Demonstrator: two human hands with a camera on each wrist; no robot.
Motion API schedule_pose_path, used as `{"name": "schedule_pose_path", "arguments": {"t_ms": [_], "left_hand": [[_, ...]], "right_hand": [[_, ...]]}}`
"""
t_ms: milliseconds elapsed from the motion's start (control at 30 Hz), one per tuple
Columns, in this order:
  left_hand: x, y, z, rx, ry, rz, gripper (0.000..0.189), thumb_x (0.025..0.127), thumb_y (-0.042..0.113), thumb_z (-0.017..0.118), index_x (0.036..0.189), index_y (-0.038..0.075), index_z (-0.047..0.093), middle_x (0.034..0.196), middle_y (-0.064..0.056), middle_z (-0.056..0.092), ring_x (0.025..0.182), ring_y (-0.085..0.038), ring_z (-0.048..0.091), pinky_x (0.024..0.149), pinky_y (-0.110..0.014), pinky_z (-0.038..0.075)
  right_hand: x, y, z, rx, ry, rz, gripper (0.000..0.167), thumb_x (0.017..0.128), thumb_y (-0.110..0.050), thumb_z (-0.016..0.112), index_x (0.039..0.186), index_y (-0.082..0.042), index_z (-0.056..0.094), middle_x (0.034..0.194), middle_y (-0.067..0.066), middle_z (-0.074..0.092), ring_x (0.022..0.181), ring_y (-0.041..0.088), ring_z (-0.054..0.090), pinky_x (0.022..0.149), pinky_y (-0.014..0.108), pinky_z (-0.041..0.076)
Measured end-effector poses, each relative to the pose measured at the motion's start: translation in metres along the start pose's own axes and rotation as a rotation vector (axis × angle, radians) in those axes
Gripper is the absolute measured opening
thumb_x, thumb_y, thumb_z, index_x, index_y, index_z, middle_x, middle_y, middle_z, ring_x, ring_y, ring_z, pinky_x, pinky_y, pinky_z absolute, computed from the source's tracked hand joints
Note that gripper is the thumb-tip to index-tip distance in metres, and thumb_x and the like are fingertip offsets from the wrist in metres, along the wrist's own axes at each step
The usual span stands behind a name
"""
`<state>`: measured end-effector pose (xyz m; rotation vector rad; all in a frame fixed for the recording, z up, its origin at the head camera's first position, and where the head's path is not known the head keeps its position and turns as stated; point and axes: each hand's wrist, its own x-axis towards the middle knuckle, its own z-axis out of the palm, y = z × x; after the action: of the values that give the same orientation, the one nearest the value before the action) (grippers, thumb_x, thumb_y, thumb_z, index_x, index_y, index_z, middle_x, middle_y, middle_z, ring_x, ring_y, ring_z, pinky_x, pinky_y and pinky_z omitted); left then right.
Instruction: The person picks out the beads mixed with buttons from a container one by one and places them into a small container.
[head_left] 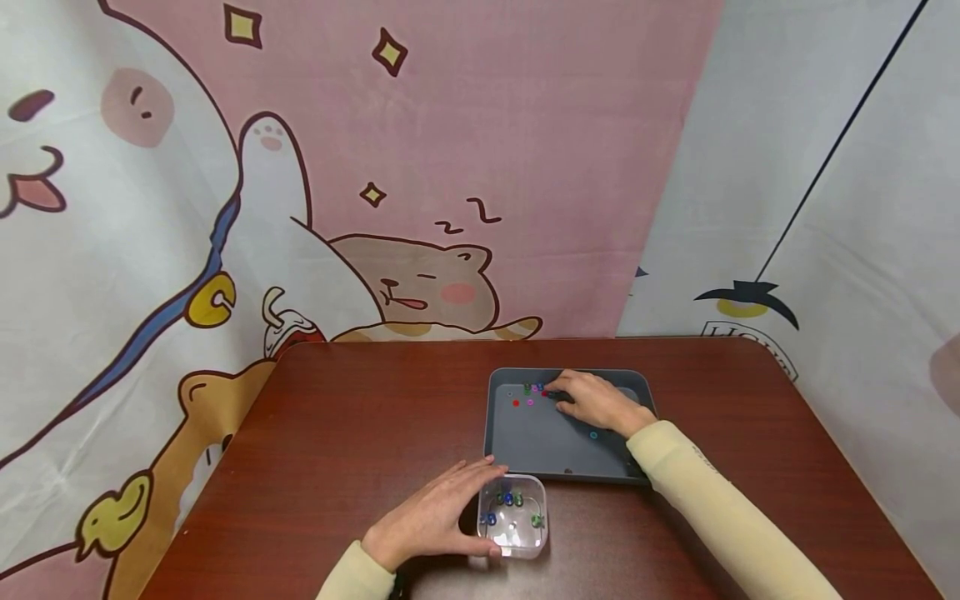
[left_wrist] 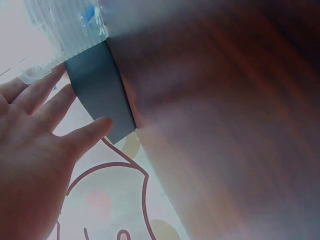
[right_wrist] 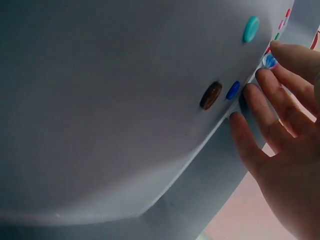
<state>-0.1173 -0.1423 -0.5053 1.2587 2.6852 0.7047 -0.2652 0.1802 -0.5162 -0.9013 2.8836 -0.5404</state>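
Observation:
My right hand (head_left: 596,402) reaches into a shallow grey tray (head_left: 540,442), fingers extended toward its far side. A blue-and-clear glass marble (right_wrist: 270,61) lies right at its thumb and index fingertips, with the thumb apart from the index finger in the head view. Beside it are a green marble (head_left: 527,388) and small coloured button-like discs. My left hand (head_left: 442,508) rests around the left side of a clear plastic box (head_left: 545,533), fingers fairly straight and thumb spread by its near corner. Inside the box are several blue and green marbles (head_left: 508,499).
Scattered in the tray are a red disc (head_left: 516,403), a pink ring (head_left: 530,402), a teal button (right_wrist: 251,29), a brown button (right_wrist: 211,95) and a dark blue one (right_wrist: 233,90). The brown wooden table (head_left: 360,417) meets printed curtains (head_left: 570,167) behind it.

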Motion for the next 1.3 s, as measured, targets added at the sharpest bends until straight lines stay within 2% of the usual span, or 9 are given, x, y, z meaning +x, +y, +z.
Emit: {"name": "schedule_pose_path", "arguments": {"t_ms": [600,800,1300], "left_hand": [[-0.001,0.0,0.001,0.009,0.006,0.002,0.097,0.085,0.068,0.072,0.159,0.015,0.039,0.16,-0.009,0.045,0.15,-0.02,0.038,0.12,-0.054,0.035],[-0.001,0.0,0.0,0.002,0.004,0.0,0.097,0.085,0.068,0.073,0.159,0.014,0.039,0.16,-0.009,0.045,0.15,-0.021,0.038,0.12,-0.053,0.035],[-0.001,0.001,0.001,-0.003,-0.006,-0.017,0.097,0.085,0.066,0.074,0.159,0.013,0.039,0.161,-0.009,0.044,0.15,-0.021,0.038,0.121,-0.051,0.034]], "right_hand": [[0.001,0.002,0.003,-0.022,0.058,-0.013,0.022,0.095,-0.02,0.078,0.115,-0.012,0.078,0.12,0.006,0.069,0.109,0.026,0.068,0.092,0.049,0.058],[0.0,0.0,0.002,-0.017,0.066,-0.014,0.02,0.095,-0.019,0.078,0.114,-0.012,0.078,0.119,0.006,0.069,0.108,0.026,0.068,0.092,0.049,0.058],[-0.008,-0.009,-0.022,-0.016,0.121,-0.088,0.02,0.093,-0.016,0.079,0.112,-0.01,0.078,0.114,0.003,0.069,0.102,0.022,0.069,0.087,0.043,0.06]]}}
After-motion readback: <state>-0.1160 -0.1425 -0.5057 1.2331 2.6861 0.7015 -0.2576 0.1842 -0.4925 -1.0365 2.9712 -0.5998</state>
